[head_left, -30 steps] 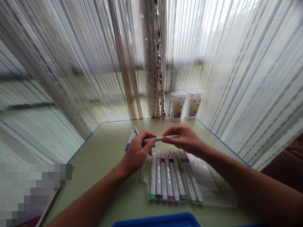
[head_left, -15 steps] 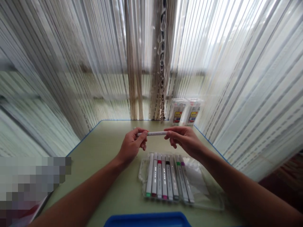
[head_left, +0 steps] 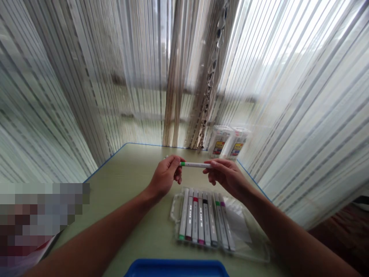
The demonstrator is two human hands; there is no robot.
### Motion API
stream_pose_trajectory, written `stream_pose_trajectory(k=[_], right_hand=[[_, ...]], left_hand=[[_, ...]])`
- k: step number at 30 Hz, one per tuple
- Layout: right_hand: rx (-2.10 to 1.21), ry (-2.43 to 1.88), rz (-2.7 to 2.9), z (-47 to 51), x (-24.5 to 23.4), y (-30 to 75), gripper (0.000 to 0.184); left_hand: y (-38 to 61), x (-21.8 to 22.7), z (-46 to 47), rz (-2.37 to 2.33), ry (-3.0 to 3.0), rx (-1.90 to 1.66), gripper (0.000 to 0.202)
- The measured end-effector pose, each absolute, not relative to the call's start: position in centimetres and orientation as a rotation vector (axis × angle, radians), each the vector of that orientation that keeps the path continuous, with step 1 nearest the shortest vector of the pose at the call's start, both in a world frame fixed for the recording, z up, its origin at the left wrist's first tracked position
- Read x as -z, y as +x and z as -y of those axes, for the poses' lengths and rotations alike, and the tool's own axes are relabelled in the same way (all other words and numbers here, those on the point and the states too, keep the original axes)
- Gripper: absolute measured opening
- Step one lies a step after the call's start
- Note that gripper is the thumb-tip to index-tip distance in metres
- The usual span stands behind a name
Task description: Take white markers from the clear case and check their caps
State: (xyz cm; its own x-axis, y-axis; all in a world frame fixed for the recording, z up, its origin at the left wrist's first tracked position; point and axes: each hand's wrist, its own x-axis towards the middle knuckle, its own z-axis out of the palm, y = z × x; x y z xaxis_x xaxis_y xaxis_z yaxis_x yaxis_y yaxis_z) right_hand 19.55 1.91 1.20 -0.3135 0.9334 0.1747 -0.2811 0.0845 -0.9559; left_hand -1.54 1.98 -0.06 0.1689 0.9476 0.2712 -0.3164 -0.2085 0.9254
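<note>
Lying on the green table (head_left: 123, 181), a clear case (head_left: 174, 207) of markers (head_left: 195, 221) sits toward six o'clock from the left hand (head_left: 165, 175) and right hand (head_left: 226, 173) — clamped respectively on the nine- and three-o'clock ends of a white marker (head_left: 197, 165), which could tip and drop if either thumb slackens.

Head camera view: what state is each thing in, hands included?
Held marker: roughly level.
Left hand: gripping one end of it.
Right hand: pinching its other end.
Clear case: lying open.
Case markers: side by side.
Two clear boxes: standing upright.
String curtain: hanging down.
Blue object: partly visible.
</note>
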Motion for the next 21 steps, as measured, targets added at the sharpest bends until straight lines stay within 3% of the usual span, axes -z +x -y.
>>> stream_pose_trajectory(k=[9, 21], right_hand=[[-1.13, -0.855, 1.536, -1.8, -0.7, 19.3, 0.023], [-1.195, -0.922, 1.659, -0.9, -0.9, 18.6, 0.031]], left_hand=[[-1.6, 0.1, -1.7, -0.746, 1.421, -1.267, 0.028], [-0.9, 0.0, -0.1, -0.817, 1.714, -1.117, 0.027]])
